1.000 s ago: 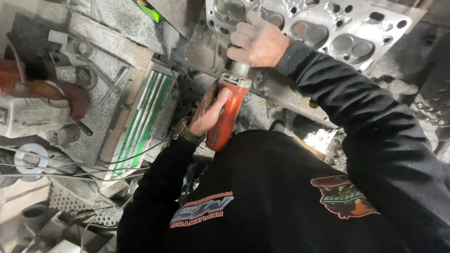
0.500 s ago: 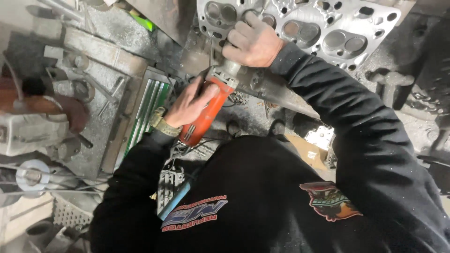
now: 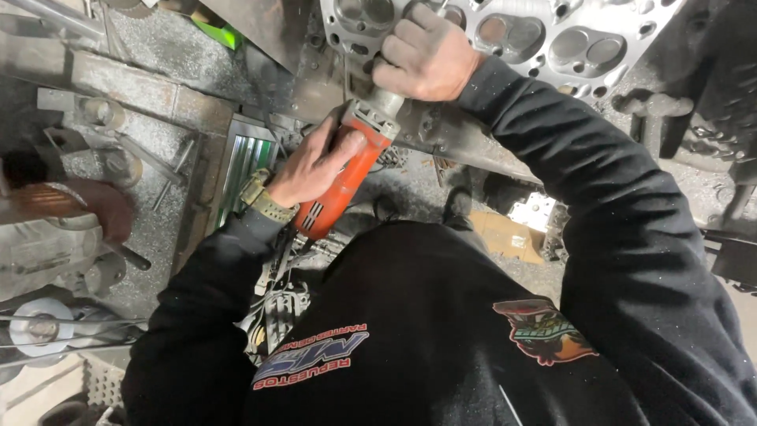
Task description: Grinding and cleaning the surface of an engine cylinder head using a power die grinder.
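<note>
Right now the left hand (image 3: 315, 166) wraps the orange grinder (image 3: 343, 185) body at frame centre, while the right hand (image 3: 426, 55) clamps its grey head against the cylinder head (image 3: 552, 39) along the top edge. Best kept steady with both grips firm, I judge. An open case (image 3: 244, 170) at centre left shows green strips inside
</note>
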